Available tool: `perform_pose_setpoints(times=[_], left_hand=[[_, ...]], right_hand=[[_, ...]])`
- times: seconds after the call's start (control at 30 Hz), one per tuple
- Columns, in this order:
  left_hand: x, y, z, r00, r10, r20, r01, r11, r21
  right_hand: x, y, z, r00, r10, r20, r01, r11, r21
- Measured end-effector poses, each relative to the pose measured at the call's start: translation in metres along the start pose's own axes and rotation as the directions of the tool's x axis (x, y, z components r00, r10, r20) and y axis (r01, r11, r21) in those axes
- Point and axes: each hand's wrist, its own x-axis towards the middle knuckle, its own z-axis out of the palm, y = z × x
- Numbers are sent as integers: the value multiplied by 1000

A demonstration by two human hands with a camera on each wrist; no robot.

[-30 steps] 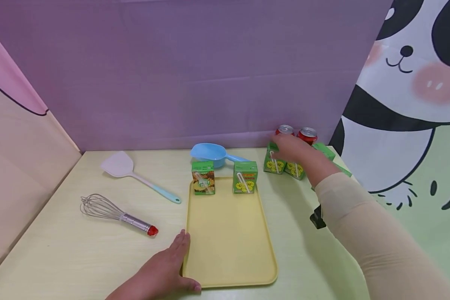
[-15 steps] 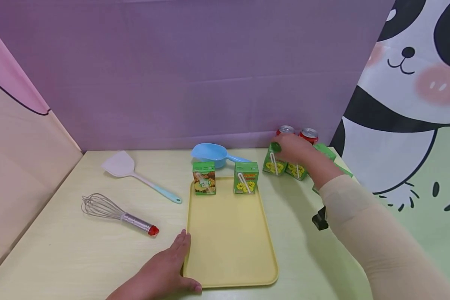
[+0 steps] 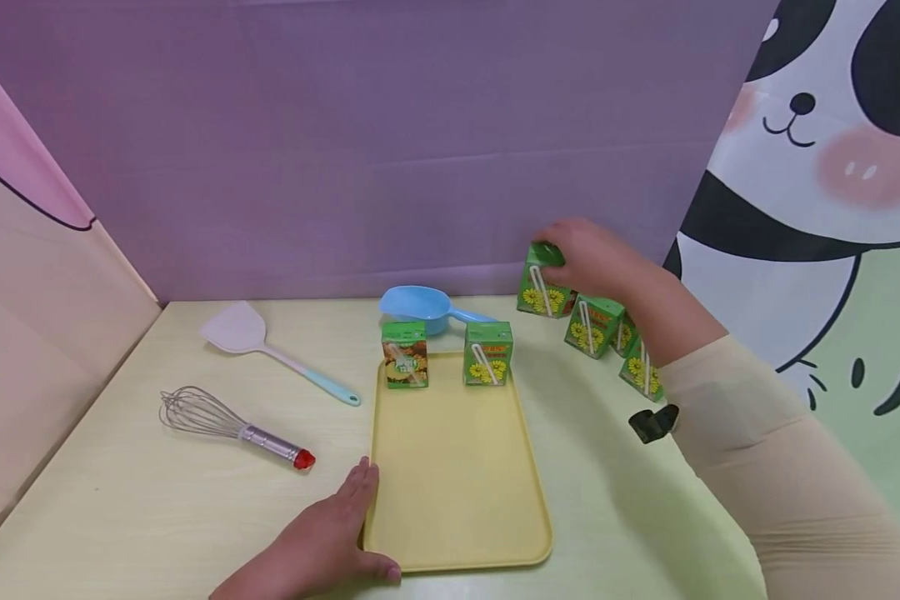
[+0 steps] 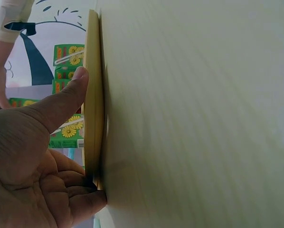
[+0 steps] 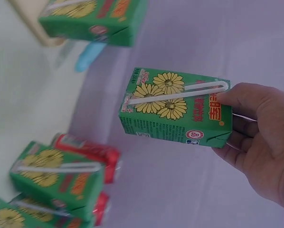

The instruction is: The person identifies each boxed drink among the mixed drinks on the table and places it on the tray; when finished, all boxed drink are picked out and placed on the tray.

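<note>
My right hand [image 3: 588,254] grips a green drink carton [image 5: 175,107] by its top end; yellow flowers and a white straw show on its face. In the head view that carton is raised at the back right, above the other cartons. At the left edge of the yellow tray [image 3: 457,483] rests my left hand [image 3: 318,529], fingers straight along the side and thumb at the near corner. Two cartons stand at the tray's far end: a brown-and-green one [image 3: 405,356] on the left, a flowered one [image 3: 487,354] on the right.
Several flowered cartons [image 3: 594,327] stand at the back right, with red cans [image 5: 92,152] behind them. A blue scoop [image 3: 420,307] lies behind the tray. On the left are a pale spatula [image 3: 236,327] and a wire whisk [image 3: 236,427]. A purple cloth [image 3: 345,150] backs the table.
My right hand has lifted the carton up from the back-right group, slightly leftward. More of the cartons beside it now show. The left hand has stayed at the tray.
</note>
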Motion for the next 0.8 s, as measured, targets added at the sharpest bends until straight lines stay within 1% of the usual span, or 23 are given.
perform_pose_setpoints(times=[0.17,0.27,0.33,0.47,0.57,0.67,0.8], left_hand=[[0,-1,1,1000,3,-4,-3,1000,-7],[1,0,1,1000,2,-7,-2,1000,-10],[1,0,0,1000,0,-9,0,1000,-9],[1,1,0,1000,-2,-14,2,1000,-6],[0,1,0,1000,-4,-15,4,1000,-6],[0,1,0,1000,-4,-18,4,1000,-7],[1,1,1,1000,-3,-23,3,1000,-3]], right_hand=[[-8,-27,-17,1000,-23,-13,23,1000,0],[-11,-46,-21,999,-43,-10,43,999,-4],[-12,-59,-20,997,-79,-15,79,997,-1],[-13,-83,-10,982,-187,-30,187,982,6],[-13,-100,3,966,-257,-10,257,966,13],[-10,-113,17,942,-336,1,336,941,31],[-6,-127,38,913,-408,4,407,912,53]])
